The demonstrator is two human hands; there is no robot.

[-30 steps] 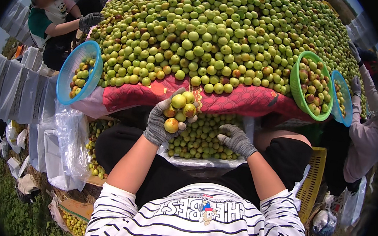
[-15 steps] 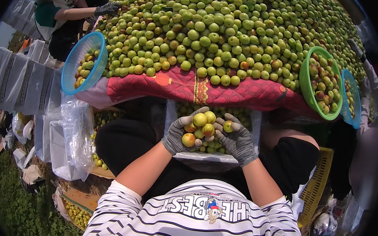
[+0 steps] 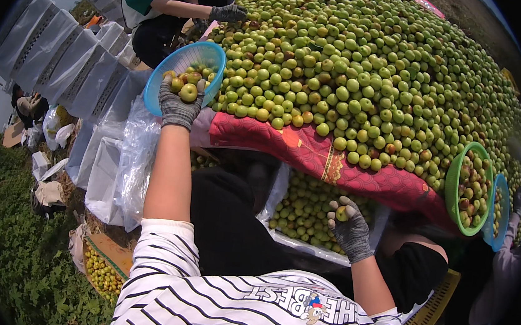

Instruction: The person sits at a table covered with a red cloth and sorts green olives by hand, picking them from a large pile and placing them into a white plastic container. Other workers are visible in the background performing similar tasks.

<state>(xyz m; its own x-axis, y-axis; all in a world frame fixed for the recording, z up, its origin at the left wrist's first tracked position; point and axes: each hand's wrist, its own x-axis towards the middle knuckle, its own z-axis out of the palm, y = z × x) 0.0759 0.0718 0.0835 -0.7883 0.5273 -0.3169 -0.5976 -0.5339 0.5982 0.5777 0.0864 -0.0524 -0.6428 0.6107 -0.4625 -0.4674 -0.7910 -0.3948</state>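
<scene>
My left hand (image 3: 180, 108), in a grey knit glove, is cupped palm up around several reddish-yellow jujubes (image 3: 188, 92). It sits at the near rim of a blue plastic basket (image 3: 155, 83) that has more jujubes in it. In its matching glove, my right hand (image 3: 354, 235) curls around a single jujube (image 3: 342, 213). Beneath that hand, between my knees, stands a crate lined with clear plastic (image 3: 276, 192), full of green jujubes (image 3: 302, 213). Before me a great heap of green jujubes (image 3: 357, 65) spreads over a red patterned cloth (image 3: 281, 146).
A green basket (image 3: 452, 193) and another blue basket (image 3: 499, 213) of jujubes stand at the right. A co-worker's gloved hand (image 3: 228, 13) touches the heap's far left. Lined crates (image 3: 52, 48) are stacked at left; a yellow crate (image 3: 431, 307) lies by my right leg.
My hands have parted: the left carried its jujubes from above the crate to the blue basket, while the right stayed over the crate with one. The view has turned left.
</scene>
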